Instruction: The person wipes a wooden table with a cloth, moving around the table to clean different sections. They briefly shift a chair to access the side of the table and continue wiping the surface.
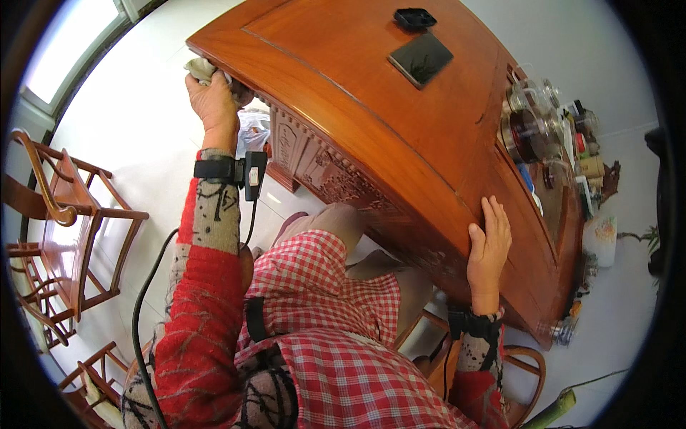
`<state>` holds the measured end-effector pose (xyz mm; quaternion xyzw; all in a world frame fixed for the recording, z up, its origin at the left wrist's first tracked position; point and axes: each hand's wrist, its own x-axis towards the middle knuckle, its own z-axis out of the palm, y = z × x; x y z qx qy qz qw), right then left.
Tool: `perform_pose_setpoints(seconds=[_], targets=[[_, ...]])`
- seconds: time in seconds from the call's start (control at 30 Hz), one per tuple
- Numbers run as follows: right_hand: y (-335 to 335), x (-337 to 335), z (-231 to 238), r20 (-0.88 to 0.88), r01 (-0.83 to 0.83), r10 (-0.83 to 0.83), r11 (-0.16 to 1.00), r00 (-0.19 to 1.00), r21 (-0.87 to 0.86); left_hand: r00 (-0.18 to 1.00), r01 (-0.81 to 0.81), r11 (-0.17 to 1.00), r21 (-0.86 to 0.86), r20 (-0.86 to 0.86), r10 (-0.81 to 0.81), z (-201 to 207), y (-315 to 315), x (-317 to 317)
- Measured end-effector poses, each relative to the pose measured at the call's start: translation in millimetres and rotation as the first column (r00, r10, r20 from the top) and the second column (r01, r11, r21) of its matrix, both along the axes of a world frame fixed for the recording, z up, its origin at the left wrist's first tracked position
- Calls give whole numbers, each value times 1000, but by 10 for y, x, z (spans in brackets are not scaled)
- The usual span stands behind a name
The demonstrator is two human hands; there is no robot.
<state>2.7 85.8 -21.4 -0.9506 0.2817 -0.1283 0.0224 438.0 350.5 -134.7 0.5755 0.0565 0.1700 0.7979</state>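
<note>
My left hand (214,107) is closed around a crumpled pale cloth (201,69), pressed to the edge of a reddish-brown wooden table (336,79) at its far left corner. Part of the cloth is hidden behind my fingers and under the tabletop. On the table's near edge, toward the right, my right hand (489,247) rests with its fingers stretched out and holds nothing. Carved panels (321,164) run along the table's side below the top.
A dark flat phone-like slab (421,58) and a small black tray (414,19) lie on the tabletop. Glass teaware (532,118) crowds its right side. Wooden chairs (78,222) stand at the left. A plastic bag (254,132) sits under the table. A black cable (139,322) hangs along my left arm.
</note>
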Motion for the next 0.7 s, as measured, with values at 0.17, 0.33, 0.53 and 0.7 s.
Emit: perform_pose_setpoints(seconds=[0.17, 0.33, 0.53, 0.7], targets=[[-8, -21, -34, 28, -4, 5, 1000, 1000, -29, 976, 191, 982, -12, -106, -191, 68, -123, -515], [-5, -27, -52, 58, 8, -6, 999, 998, -37, 971, 239, 958, 160, -16, -239, 23, -224, -852], [-28, -72, -99, 70, 19, -15, 998, 997, -54, 936, 348, 926, 147, -99, -337, 73, -504, -1576], [-21, -49, -94, 57, 31, -30, 999, 998, -24, 894, 441, 880, 177, -173, -413, -57, -842, -2269]])
